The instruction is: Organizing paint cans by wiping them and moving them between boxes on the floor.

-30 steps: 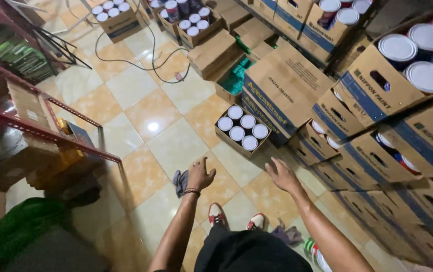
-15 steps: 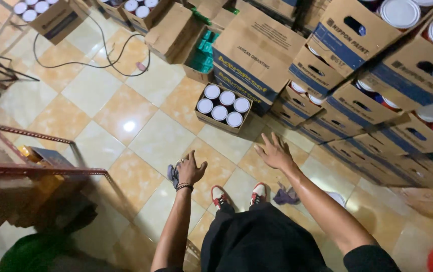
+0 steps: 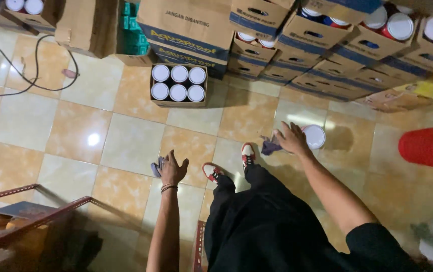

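Both hands spread open, no grip on anything: left hand [image 3: 172,170] hangs over a dark cloth [image 3: 156,167] on the glossy beige-and-cream tiled floor [image 3: 78,133]; right hand [image 3: 291,139] is above a purple rag [image 3: 269,147], just beside a round white-lidded can [image 3: 314,136] standing on the floor. Open cardboard box [image 3: 178,103] holds six white-lidded cans in two rows. Stacked cartons [image 3: 297,50] behind, some holding cans. Red-and-white shoes [image 3: 212,172] on tiles.

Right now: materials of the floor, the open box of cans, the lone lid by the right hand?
Floor: glazed ceramic tile, glossy; shows a light glare. Open box: brown corrugated cardboard, matte. Lone lid by the right hand: likely painted metal, white, smooth; plastic possible.
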